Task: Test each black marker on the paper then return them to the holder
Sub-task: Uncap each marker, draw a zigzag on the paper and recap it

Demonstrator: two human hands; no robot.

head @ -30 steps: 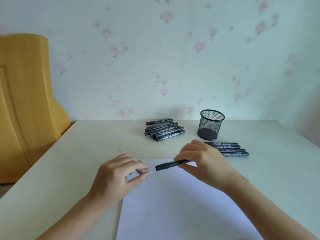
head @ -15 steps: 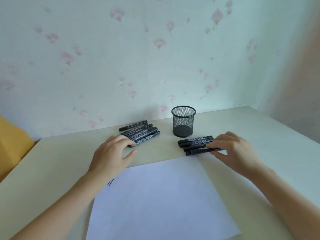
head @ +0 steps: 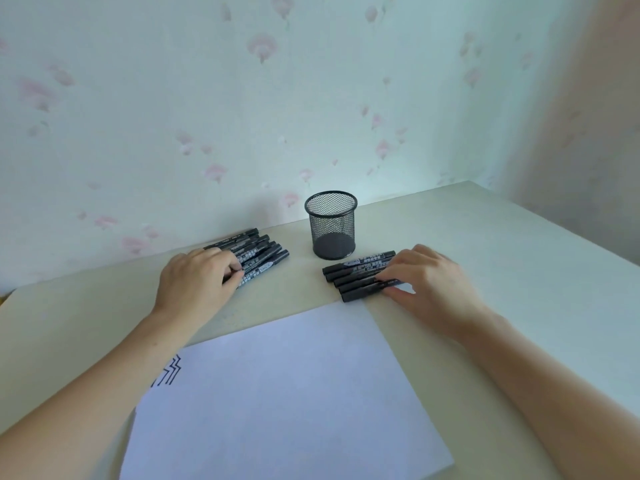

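Nearest the camera, a white sheet of paper [head: 277, 393] lies flat on the pale counter [head: 502, 258], turned at a slight angle. A few short black test strokes [head: 168, 373] sit at its left edge, beside the left forearm.

Beyond the paper, both bare arms reach forward. The left hand [head: 197, 282] rests palm down on the near end of the left pile of markers [head: 258, 252], its fingers curled over the barrels; whether it grips one marker or only presses on the pile cannot be told, since the fingertips hide the contact. These black markers lie side by side, slanting up toward the right, with their far ends free of the hand.

The right hand [head: 429, 282] lies palm down on the right end of the right row of markers [head: 358, 275]. Its fingers are stretched loosely across the barrels and the thumb sits just below the nearest marker, so the hand is relaxed and touching rather than clasping anything. That row lies almost crosswise, capped ends pointing left, just past the paper's far right corner.

Between the two groups and a little farther back stands the black mesh holder [head: 331, 225], upright and round, with no marker inside it. Behind the counter rises a pale wall [head: 242, 116] with faint pink flowers.
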